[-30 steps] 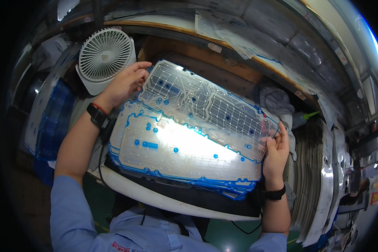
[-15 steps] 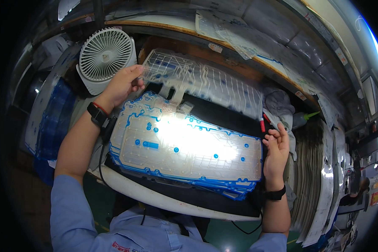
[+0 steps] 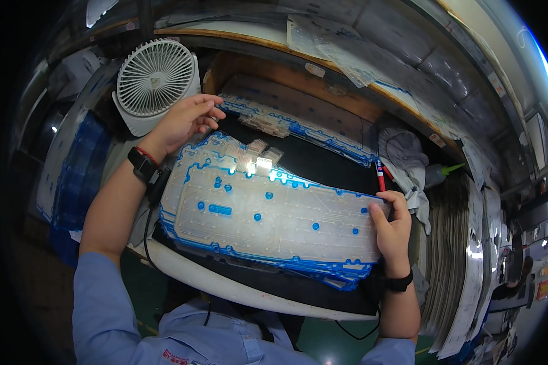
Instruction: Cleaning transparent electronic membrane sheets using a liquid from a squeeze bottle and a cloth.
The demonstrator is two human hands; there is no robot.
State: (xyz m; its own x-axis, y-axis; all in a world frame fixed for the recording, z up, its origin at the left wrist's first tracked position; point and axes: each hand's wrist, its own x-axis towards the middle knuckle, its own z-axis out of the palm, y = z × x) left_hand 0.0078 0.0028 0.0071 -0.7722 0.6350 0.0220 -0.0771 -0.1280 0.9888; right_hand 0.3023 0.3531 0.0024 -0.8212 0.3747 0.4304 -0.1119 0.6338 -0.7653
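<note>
A stack of clear plastic membrane sheets (image 3: 274,213) with blue edges and blue dots lies on the black mat in front of me. My right hand (image 3: 391,228) grips the right end of the stack, thumb on top. My left hand (image 3: 186,118) reaches up and left, its fingers on the near end of another clear sheet (image 3: 298,128) that lies flat farther back on the mat.
A white desk fan (image 3: 154,79) stands at the back left. A red pen (image 3: 380,176), a grey cloth (image 3: 405,155) and a green-tipped bottle (image 3: 441,173) sit at the right. Stacks of sheets (image 3: 453,255) line the right side; blue-edged sheets (image 3: 73,176) stand at left.
The top clear sheet, held up over the stack a second ago, has been carried away from me and laid flat at the back of the mat. My right hand let it go and now holds the stack.
</note>
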